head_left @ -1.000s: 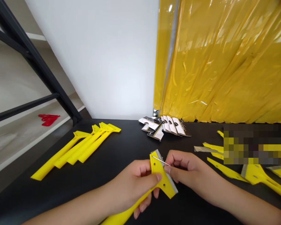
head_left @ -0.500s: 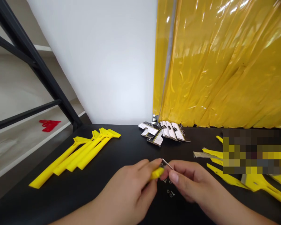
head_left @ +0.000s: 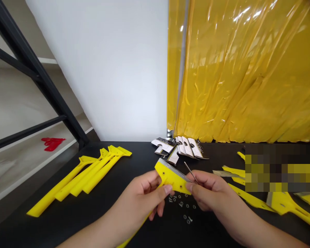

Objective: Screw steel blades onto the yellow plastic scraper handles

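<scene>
While your L hand wraps firmly round a yellow plastic scraper, held off the bench, your R hand pinches a thin steel pin between thumb and fingers: keep both grips tight, head steady. Small screws and washers lie just below the scraper, carded blades beyond it.

The left hand and right hand are bare, short-nailed.

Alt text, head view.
The left hand holds a yellow plastic scraper head with a metal blade, while the right hand pinches a thin metal rod. Small screws and washers lie on the black table below; loose yellow grips lie left, printed card packs behind.
</scene>
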Motion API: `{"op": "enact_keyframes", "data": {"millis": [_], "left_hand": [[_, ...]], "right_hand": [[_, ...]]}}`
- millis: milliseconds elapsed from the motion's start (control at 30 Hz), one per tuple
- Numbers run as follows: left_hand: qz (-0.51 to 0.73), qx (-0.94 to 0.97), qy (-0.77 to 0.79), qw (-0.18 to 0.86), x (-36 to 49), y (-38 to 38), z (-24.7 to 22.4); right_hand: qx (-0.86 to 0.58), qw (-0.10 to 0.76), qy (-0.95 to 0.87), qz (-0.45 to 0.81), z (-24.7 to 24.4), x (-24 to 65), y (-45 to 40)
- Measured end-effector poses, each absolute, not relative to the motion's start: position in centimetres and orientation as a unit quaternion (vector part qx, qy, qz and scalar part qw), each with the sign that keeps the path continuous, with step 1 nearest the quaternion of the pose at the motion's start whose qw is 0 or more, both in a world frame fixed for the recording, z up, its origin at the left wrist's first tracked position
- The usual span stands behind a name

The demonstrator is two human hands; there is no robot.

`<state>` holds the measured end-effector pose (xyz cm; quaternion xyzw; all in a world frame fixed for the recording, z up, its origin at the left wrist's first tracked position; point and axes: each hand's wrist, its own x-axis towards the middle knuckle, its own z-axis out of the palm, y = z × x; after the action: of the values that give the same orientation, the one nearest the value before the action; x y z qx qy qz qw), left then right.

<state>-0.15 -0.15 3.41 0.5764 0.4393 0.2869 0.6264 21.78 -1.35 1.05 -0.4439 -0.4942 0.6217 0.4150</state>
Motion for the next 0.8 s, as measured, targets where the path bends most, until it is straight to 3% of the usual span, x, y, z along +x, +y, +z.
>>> {"op": "enact_keyframes", "data": {"millis": [200, 433, 600, 800], "left_hand": [[0.276, 0.501, 0.448, 0.688, 0.0, -0.1, 3.5], [0.292, 0.476, 0.472, 0.682, -0.6, 0.9, 2.8], [0.29, 0.466, 0.486, 0.68, -0.5, 0.7, 2.9], [0.286, 0.471, 0.487, 0.677, -0.6, 0.6, 3.0]], "right_hand": [[-0.458, 0.377, -0.546, 0.592, 0.8, 22.1, -1.1], [-0.511, 0.295, -0.746, 0.31, 1.0, 25.4, 0.5], [-0.446, 0.165, -0.853, 0.215, 2.7, 25.4, 0.0], [-0.435, 0.105, -0.884, 0.139, 1.8, 24.8, -0.3]]}}
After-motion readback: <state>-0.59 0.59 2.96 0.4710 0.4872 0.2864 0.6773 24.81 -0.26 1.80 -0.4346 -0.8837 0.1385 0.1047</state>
